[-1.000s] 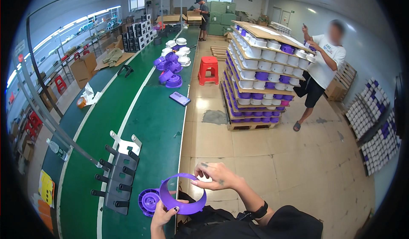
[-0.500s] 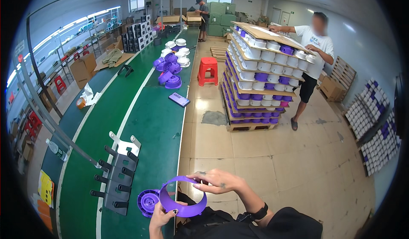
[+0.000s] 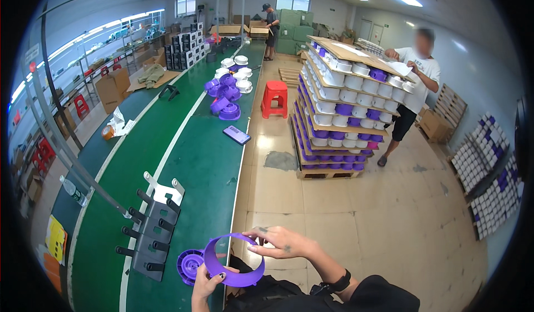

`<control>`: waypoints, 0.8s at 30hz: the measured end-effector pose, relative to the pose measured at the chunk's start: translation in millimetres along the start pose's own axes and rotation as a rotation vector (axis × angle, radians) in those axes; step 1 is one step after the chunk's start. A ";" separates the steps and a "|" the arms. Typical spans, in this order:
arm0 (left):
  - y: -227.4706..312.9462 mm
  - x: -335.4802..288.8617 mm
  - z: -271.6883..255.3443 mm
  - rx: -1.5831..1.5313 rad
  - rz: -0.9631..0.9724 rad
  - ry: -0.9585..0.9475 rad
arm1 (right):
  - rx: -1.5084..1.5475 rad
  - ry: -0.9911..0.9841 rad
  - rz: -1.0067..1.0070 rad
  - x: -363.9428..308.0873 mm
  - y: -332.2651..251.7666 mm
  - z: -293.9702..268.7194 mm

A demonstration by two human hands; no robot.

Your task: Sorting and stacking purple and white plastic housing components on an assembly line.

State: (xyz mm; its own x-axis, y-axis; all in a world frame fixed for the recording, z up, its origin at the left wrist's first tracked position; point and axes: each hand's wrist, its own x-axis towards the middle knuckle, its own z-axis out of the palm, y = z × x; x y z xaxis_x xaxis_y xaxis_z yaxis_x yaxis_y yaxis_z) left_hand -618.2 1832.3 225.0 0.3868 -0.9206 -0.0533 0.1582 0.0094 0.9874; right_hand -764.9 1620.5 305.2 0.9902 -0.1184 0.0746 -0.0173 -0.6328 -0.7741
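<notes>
A purple plastic ring (image 3: 240, 279), a wide open band, is held over the near edge of the green bench. My left hand (image 3: 206, 287) grips its lower left rim, thumb against the band. At its upper right rim, the fingers of my right hand (image 3: 282, 242) are closed on the edge. Partly behind the ring and my left hand, a round purple base (image 3: 189, 265) with concentric ridges lies on the bench. Farther left stands a dark grey metal bracket rack (image 3: 152, 239) with several black pegs and a white bracket (image 3: 166, 189) at its far end.
Along the green bench (image 3: 194, 162) lie a phone (image 3: 237, 134), purple and white round parts (image 3: 228, 91), and a water bottle (image 3: 73, 189). Right of it are a red stool (image 3: 275, 99) and a tall pallet stack (image 3: 339, 112), where another person (image 3: 416, 70) stands.
The ring and both hands have shifted slightly left in the picture, with the grip unchanged. The person at the stack now holds a white sheet and has moved their arms.
</notes>
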 end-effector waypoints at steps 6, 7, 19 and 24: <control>7.5 -1.0 6.4 -0.025 0.025 0.039 | -0.129 0.097 -0.062 -1.4 2.2 -0.6; 8.9 -0.9 8.1 -0.036 0.019 0.052 | -0.106 0.147 -0.102 -1.3 2.5 -0.2; -1.8 3.6 12.5 -0.216 0.104 -0.039 | 0.056 0.020 0.087 -14.0 -4.2 -13.4; -15.2 2.6 15.1 -0.873 0.160 -0.115 | 0.109 0.069 0.117 -20.8 -4.6 -7.2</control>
State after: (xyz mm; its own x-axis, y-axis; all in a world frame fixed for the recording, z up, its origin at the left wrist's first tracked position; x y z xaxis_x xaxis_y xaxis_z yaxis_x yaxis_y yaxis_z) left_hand -633.3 1823.9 212.1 0.3777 -0.9157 0.1369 0.7631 0.3917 0.5140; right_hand -786.4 1620.3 311.8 0.9703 -0.2411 0.0203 -0.1129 -0.5253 -0.8434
